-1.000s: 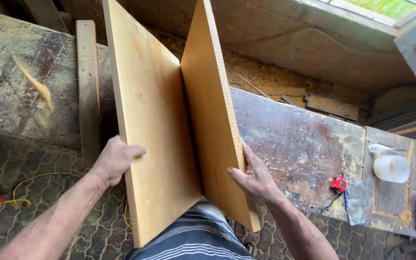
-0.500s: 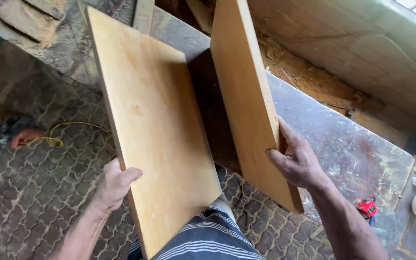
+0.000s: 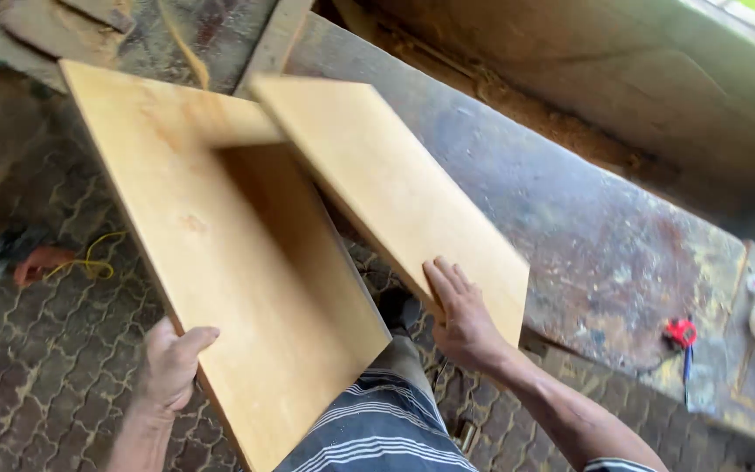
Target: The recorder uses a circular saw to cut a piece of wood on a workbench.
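Currently, head view: left hand [image 3: 170, 367] clamped on near edge of large plywood panel [image 3: 220, 253]; right hand [image 3: 463, 319] grips smaller panel [image 3: 391, 188], butted square against it. Best keep joint flush, corners aligned. Table [image 3: 587, 236] edge close right; open paved floor [image 3: 28, 367] left.

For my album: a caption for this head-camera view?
Left hand and right hand each grip a plywood board beside a worn workbench.
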